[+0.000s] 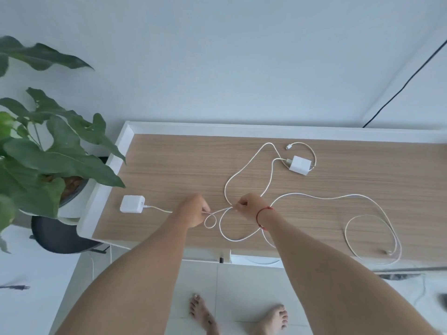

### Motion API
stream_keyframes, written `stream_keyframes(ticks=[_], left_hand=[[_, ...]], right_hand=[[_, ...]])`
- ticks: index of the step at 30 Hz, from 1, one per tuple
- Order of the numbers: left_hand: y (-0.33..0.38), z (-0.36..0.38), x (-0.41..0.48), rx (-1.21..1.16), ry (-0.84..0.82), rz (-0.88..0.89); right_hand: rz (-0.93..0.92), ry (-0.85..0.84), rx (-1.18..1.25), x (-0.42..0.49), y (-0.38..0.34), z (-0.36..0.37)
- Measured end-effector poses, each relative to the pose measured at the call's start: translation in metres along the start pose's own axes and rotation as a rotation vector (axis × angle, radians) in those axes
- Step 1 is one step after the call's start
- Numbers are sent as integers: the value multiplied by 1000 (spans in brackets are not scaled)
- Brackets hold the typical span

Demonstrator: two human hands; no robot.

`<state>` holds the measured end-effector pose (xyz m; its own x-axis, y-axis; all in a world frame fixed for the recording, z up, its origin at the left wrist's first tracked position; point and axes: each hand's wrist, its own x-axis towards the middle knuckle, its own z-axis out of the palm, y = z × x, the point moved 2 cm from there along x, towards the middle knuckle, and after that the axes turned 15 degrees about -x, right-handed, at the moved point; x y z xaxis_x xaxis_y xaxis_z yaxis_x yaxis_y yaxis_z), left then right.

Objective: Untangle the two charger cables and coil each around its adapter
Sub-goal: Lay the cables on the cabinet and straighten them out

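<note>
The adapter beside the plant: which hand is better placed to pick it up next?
Left, probably. The left hand pinches the cable leading from that adapter and lies nearer it; the right hand pinches the crossed strands, farther away.

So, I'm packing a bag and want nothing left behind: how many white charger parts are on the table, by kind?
Adapters: 2 (left adapter, far adapter)
Cables: 2 (left cable, far cable)
Total: 4
</note>
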<state>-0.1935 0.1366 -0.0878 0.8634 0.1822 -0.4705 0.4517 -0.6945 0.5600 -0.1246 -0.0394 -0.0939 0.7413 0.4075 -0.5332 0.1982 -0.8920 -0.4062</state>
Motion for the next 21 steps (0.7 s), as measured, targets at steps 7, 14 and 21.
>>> stream_keyframes(ticks=[7, 14, 21], left_hand=[[-4, 19, -2, -54, 188, -13], [-3, 26, 4, 131, 263, -128], [18, 25, 3, 283, 282, -220]], right_hand=[[-24, 44, 17, -6, 30, -1], [228, 135, -91, -10, 97, -27], [205, 146, -123, -13, 88, -25]])
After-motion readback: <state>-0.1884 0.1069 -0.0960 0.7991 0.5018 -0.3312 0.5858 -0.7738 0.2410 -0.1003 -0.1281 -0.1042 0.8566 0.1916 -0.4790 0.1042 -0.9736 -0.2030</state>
